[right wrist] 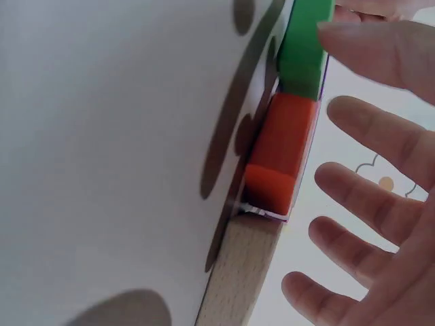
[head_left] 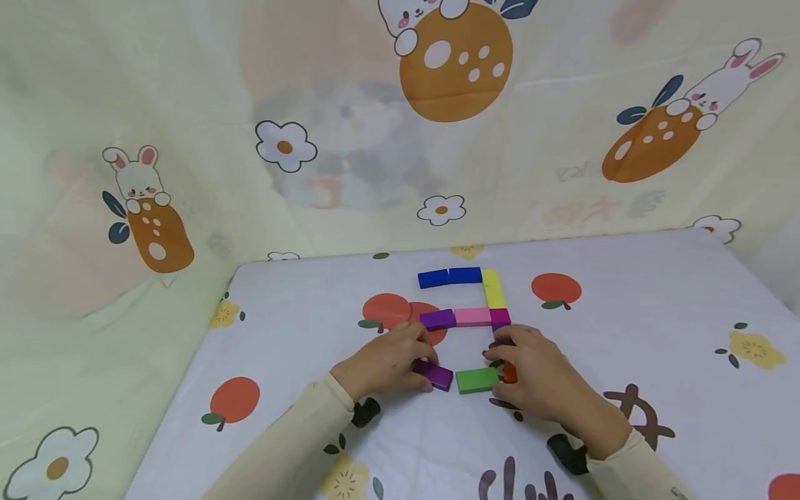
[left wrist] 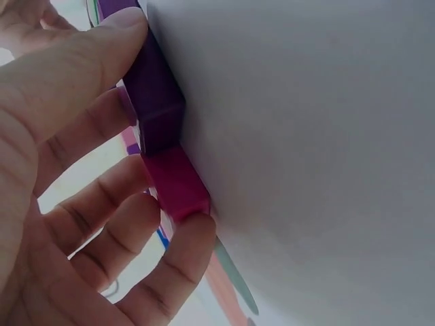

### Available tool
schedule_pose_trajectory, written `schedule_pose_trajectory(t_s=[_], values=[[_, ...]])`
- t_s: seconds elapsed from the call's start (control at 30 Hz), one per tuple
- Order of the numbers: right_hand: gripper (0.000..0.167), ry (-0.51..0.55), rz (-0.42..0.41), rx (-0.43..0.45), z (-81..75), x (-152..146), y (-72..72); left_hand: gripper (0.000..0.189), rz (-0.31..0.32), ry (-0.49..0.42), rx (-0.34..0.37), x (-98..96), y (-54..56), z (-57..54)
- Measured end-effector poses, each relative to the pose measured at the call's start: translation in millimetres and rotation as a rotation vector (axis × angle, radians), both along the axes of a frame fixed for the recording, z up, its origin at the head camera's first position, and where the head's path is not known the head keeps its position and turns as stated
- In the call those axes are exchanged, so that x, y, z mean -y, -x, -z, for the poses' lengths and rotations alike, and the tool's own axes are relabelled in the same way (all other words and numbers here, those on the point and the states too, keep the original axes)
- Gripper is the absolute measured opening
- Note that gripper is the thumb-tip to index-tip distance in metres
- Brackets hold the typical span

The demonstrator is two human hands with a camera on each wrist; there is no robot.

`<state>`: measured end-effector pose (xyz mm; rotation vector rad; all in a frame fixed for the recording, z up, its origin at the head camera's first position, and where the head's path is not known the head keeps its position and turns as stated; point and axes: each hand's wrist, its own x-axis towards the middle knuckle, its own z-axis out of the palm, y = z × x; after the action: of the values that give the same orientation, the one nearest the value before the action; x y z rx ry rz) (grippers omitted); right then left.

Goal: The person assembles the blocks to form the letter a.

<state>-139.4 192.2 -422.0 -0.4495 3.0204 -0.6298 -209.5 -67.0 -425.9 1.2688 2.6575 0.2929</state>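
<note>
My left hand [head_left: 394, 357] pinches a purple block [head_left: 434, 375] at the near left of a block outline. In the left wrist view, thumb and forefinger are on that purple block [left wrist: 156, 88], while the other fingers rest along a magenta block [left wrist: 177, 183] set end to end with it. My right hand [head_left: 531, 368] is at the near right corner, its thumb at a green block [head_left: 477, 380]. An orange-red block [head_left: 510, 373] shows partly behind its fingers. In the right wrist view, the fingers spread loosely beside the orange-red block [right wrist: 279, 149] and a plain wooden block [right wrist: 241, 272].
Farther back, two blue blocks [head_left: 450, 276] meet a yellow block [head_left: 493, 289]. A middle row has a purple block [head_left: 437, 319], a pink block [head_left: 472, 317] and a magenta block [head_left: 500, 317]. A printed white cloth [head_left: 300, 319] covers the table; a patterned curtain [head_left: 350, 229] hangs behind.
</note>
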Motion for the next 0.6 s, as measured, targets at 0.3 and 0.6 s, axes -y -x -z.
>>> schedule_pose_trajectory(t_s=[0.3, 0.6], values=[[0.034, -0.059, -0.018, -0.017, 3.1, 1.1, -0.8, 0.036, 0.01, -0.003, 0.003, -2.3, 0.1, 0.5], [0.033, -0.07, 0.003, -0.003, 4.8, 2.6, -0.5, 0.036, 0.003, -0.004, 0.004, -1.9, -0.1, 0.2]])
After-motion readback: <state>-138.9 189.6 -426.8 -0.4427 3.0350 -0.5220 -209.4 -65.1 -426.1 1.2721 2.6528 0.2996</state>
